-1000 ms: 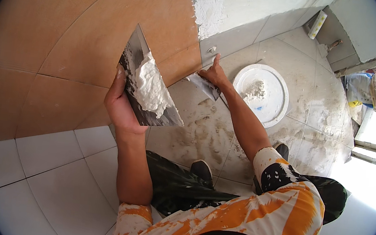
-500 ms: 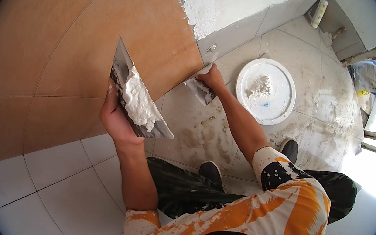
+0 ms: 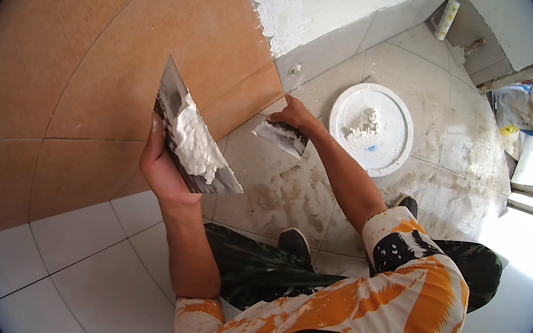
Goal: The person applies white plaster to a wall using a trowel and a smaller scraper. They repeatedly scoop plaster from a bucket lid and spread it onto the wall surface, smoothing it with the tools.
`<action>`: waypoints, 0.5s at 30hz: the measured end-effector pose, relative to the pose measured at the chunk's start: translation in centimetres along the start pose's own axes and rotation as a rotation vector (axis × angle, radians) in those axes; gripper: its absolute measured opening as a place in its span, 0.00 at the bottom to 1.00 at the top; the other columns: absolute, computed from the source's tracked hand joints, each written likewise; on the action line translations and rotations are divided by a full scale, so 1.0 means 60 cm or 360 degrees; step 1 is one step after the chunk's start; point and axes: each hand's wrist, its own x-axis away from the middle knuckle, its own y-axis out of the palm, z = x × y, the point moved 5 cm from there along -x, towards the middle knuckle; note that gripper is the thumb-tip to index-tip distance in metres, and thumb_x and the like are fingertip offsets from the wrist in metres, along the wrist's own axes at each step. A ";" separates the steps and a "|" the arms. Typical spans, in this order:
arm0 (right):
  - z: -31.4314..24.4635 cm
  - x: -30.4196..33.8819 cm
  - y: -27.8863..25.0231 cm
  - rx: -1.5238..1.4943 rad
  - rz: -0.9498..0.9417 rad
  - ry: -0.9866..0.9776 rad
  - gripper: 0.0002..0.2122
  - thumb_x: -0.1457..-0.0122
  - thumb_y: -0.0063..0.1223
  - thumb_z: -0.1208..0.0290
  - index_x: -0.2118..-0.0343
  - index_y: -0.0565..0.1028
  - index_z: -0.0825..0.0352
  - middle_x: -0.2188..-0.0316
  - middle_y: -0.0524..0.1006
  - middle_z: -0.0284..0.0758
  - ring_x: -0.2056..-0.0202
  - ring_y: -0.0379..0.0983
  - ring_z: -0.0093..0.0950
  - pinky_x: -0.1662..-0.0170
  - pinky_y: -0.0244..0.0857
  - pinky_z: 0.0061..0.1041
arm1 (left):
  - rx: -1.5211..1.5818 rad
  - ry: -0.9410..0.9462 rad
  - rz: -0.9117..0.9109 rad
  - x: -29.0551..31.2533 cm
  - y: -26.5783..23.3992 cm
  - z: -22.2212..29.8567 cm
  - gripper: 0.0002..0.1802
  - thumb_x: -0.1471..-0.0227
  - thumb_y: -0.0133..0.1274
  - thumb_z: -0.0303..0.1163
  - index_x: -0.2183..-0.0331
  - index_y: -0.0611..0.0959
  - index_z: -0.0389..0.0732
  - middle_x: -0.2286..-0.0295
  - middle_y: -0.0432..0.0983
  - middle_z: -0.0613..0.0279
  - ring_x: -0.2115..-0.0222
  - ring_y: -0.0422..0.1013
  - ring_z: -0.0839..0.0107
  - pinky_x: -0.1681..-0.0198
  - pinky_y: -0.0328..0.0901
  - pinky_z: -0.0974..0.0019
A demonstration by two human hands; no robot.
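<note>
One lid bearing paste lies right of the right hand clenching a scraper, left hand clasping a trowel.

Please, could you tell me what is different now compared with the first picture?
The right hand has come slightly lower in the picture, its finger less stretched out, and its small trowel has swung lower. The left hand and large trowel also sit a little lower. Nothing was taken or let go. The white paste remains on the large trowel; the round white lid stays on the floor.
</note>
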 end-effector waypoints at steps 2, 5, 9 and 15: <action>-0.004 0.066 -0.011 -0.0179 -0.0120 0.0184 0.48 0.57 0.70 0.60 0.37 0.54 0.77 0.68 0.79 0.44 0.67 0.75 0.32 0.57 0.65 0.24 | -0.0023 0.0021 -0.0013 0.004 -0.013 0.005 0.22 0.35 0.37 0.46 0.57 0.78 0.38 0.71 0.78 0.58 0.80 0.67 0.68 0.83 0.62 0.66; -0.005 0.169 -0.102 -0.0088 -0.0261 0.0280 0.50 0.55 0.70 0.61 0.35 0.49 0.76 0.72 0.78 0.41 0.69 0.74 0.28 0.61 0.66 0.24 | -0.0043 -0.0022 -0.0093 0.004 -0.010 -0.006 0.21 0.35 0.37 0.43 0.54 0.77 0.38 0.66 0.78 0.59 0.72 0.74 0.65 0.72 0.70 0.62; 0.020 0.266 -0.182 0.0133 -0.0326 0.0490 0.49 0.54 0.69 0.63 0.35 0.47 0.76 0.75 0.77 0.40 0.70 0.74 0.26 0.63 0.66 0.26 | 0.0018 -0.0178 -0.0391 0.011 0.022 -0.031 0.18 0.35 0.40 0.38 0.51 0.75 0.38 0.60 0.78 0.59 0.61 0.75 0.66 0.57 0.71 0.62; 0.088 0.370 -0.237 0.1486 -0.0396 0.0724 0.46 0.50 0.61 0.66 0.36 0.43 0.82 0.69 0.79 0.50 0.66 0.79 0.38 0.62 0.72 0.36 | 0.0102 -0.0404 -0.0435 0.005 0.039 -0.078 0.18 0.36 0.43 0.37 0.51 0.75 0.37 0.59 0.78 0.60 0.60 0.75 0.66 0.55 0.69 0.60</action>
